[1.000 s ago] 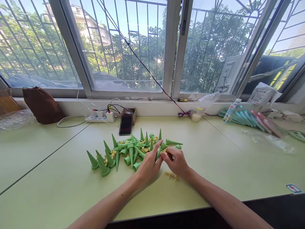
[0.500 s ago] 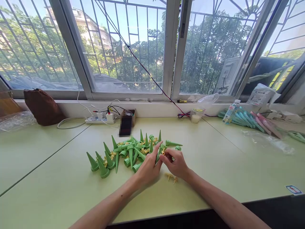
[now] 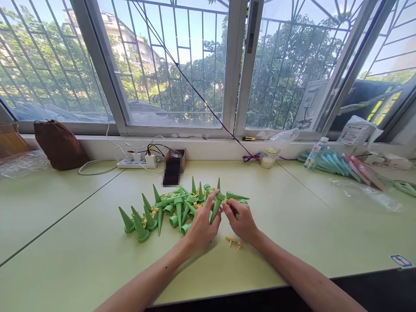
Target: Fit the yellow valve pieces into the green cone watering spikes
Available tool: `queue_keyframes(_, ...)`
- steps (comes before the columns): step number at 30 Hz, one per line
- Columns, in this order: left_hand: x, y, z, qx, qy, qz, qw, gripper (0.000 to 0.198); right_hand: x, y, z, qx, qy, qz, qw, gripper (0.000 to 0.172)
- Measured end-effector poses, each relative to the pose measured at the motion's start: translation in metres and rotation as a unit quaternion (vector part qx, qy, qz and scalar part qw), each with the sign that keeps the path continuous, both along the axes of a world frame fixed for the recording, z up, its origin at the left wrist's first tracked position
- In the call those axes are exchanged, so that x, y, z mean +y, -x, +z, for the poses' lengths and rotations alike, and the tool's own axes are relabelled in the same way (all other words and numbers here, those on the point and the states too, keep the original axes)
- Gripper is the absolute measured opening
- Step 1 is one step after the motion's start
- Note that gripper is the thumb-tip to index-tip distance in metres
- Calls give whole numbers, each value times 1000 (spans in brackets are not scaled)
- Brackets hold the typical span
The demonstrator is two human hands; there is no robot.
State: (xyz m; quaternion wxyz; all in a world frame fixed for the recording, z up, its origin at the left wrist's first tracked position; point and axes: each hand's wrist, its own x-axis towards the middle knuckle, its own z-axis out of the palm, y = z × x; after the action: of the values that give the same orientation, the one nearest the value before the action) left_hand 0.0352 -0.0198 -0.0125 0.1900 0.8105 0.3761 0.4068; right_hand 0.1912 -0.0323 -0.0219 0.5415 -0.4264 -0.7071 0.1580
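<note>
My left hand [image 3: 202,223] is closed round a green plastic cone spike [image 3: 217,208], its wide capped end up and its point down toward my palm. Close by on the right, my right hand [image 3: 241,220] pinches a small yellow plastic fitting [image 3: 226,202] near the spike's capped end; fingers partly hide it, and I cannot tell if the two touch. A heap of green cone spikes [image 3: 178,212] mixed with yellow fittings spreads left of and behind my hands. Below my right hand lie loose T-shaped yellow fittings [image 3: 230,239] on the pale green table [image 3: 201,277].
A power strip [image 3: 136,163] with cables, a small box [image 3: 177,158] and a brown bag [image 3: 60,145] stand along the window wall. Farther right are a lidded cup [image 3: 268,158], a bottle [image 3: 316,154] and fanned blue and pink items [image 3: 344,167]. The table's front edge runs below my forearms.
The green spike has turned and lifted slightly in my left hand, so more of it shows. The yellow fitting in my right hand is now more covered by the fingers.
</note>
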Motion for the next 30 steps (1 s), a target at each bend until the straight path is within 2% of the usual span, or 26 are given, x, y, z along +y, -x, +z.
queue_keyframes(5,-1,2,7,15,-8,-20,1000,69,2,-3,-1,31,23,2,999,36)
queue_keyframes(8,-2,5,10,13,1,-54,998,76,5,-5,-2,91,63,2,994,41)
queue_keyframes(11,0,7,9,15,-6,-88,996,76,9,-6,-5,178,116,30,977,45)
queue_keyframes(16,8,2,3,-19,-9,-58,998,48,13,-6,-3,275,183,97,939,49)
queue_keyframes(22,18,6,4,-44,-34,-27,998,28,10,-6,3,276,253,186,909,51)
queue_keyframes(27,19,8,6,-69,-42,-21,997,19,9,-6,2,254,245,206,913,50)
queue_keyframes(30,16,6,8,-83,-34,-35,995,16,9,-5,-2,228,218,198,928,48)
